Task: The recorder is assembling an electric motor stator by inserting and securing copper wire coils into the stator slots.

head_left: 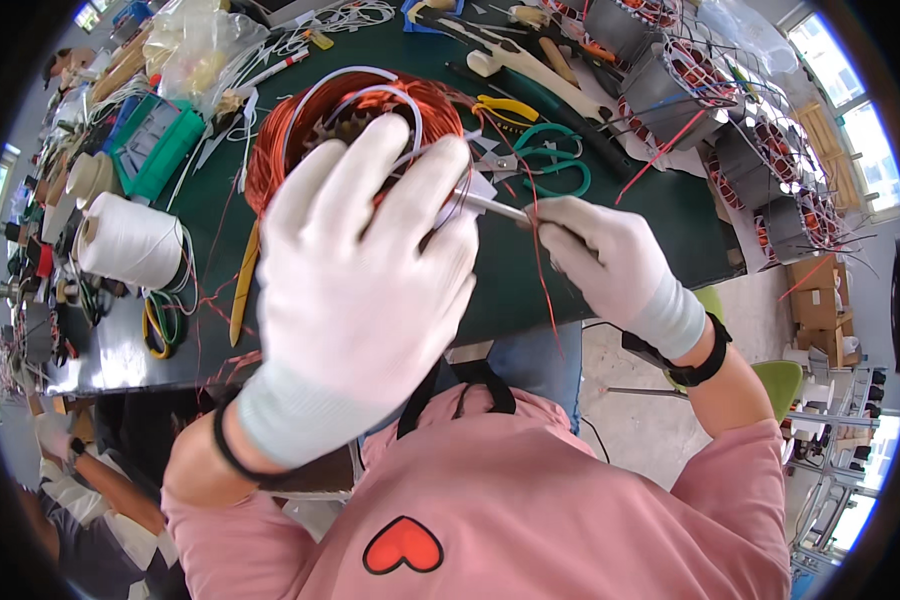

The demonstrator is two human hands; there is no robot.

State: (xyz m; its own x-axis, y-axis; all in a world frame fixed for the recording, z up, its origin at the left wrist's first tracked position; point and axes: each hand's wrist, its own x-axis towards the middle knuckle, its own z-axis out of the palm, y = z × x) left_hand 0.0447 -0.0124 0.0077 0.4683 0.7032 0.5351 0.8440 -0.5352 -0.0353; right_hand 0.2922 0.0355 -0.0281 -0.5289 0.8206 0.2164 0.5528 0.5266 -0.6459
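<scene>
My left hand (355, 270), in a white glove, is spread over a ring-shaped bundle of red-brown copper wire windings (267, 155). White tubing (348, 72) loops over the windings. Between the gloved fingertips of my right hand (615, 260) is a thin grey rod (495, 207), pointing left toward the windings. Its far end is hidden behind my left fingers, next to a piece of white paper (480, 187). A loose red wire (547, 290) hangs by my right fingertips. My left palm and whatever lies under it are out of sight.
Green-handled scissors (565, 165) and yellow-handled pliers (505, 107) lie beyond the rod. Several wound motor stators (670, 90) stand at the right. Leftward are a white thread spool (135, 240), a green box (155, 150) and a yellow stick (242, 290). Another person (100, 500) sits lower left.
</scene>
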